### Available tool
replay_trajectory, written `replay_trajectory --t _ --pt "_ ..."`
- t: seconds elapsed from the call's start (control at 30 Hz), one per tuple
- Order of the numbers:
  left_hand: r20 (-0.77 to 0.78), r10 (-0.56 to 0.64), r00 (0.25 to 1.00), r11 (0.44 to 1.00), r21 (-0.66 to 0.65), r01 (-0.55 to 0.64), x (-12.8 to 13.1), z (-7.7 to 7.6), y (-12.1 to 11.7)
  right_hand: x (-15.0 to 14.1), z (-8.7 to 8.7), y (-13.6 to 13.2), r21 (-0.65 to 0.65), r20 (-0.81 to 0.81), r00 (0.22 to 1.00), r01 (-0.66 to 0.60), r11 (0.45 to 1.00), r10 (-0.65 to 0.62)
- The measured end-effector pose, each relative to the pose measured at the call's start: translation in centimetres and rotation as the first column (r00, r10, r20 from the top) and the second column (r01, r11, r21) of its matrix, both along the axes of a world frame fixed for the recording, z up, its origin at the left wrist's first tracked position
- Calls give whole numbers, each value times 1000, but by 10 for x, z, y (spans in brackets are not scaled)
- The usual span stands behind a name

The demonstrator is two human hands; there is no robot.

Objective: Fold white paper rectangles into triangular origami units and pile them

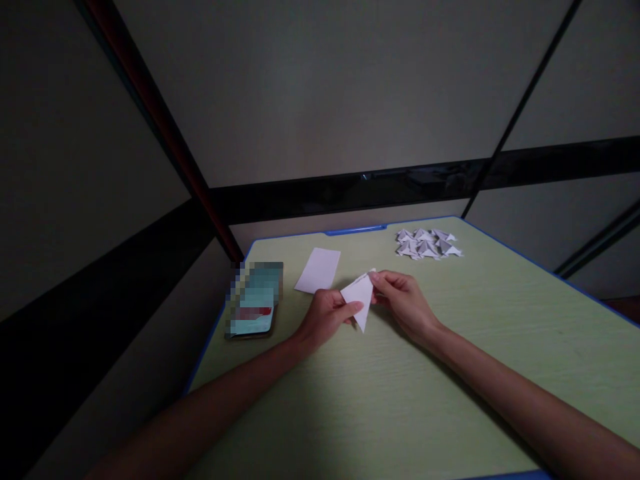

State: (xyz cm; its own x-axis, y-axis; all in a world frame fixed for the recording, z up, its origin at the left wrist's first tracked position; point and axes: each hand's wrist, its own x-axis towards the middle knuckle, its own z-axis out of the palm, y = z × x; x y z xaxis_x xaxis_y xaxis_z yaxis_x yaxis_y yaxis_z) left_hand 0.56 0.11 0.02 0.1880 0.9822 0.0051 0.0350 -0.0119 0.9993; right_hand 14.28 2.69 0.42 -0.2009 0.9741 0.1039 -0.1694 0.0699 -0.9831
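A small piece of folded white paper is held up between my two hands above the table. Its shape is roughly triangular, with a point hanging downward and folded layers along the top edge. My left hand pinches its lower left side, thumb laid across the front. At the upper right corner, my right hand grips the paper between thumb and fingers. Some of the fingers of both hands are hidden behind the paper. Just beyond my left hand, a flat white sheet of paper lies on the table.
The light green table has a blue rim. A phone with a lit, partly blurred screen lies at the left edge. Several folded paper figures stand in two rows at the back right. Panelled doors rise behind the table.
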Motion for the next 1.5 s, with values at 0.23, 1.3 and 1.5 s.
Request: replay_trajectory --t 0.23,1.3,1.5 --pt "-23 -17 1000 1000 -6 17 1 2 -1 0 0 -9 308 345 926 43 950 -154" --pt "92 156 983 987 -52 -151 2 -1 0 -6 -5 -12 204 506 861 -171 964 46" --pt "147 251 957 968 -64 -244 -1 -2 3 -2 -2 -11 231 471 871 -275 933 141"
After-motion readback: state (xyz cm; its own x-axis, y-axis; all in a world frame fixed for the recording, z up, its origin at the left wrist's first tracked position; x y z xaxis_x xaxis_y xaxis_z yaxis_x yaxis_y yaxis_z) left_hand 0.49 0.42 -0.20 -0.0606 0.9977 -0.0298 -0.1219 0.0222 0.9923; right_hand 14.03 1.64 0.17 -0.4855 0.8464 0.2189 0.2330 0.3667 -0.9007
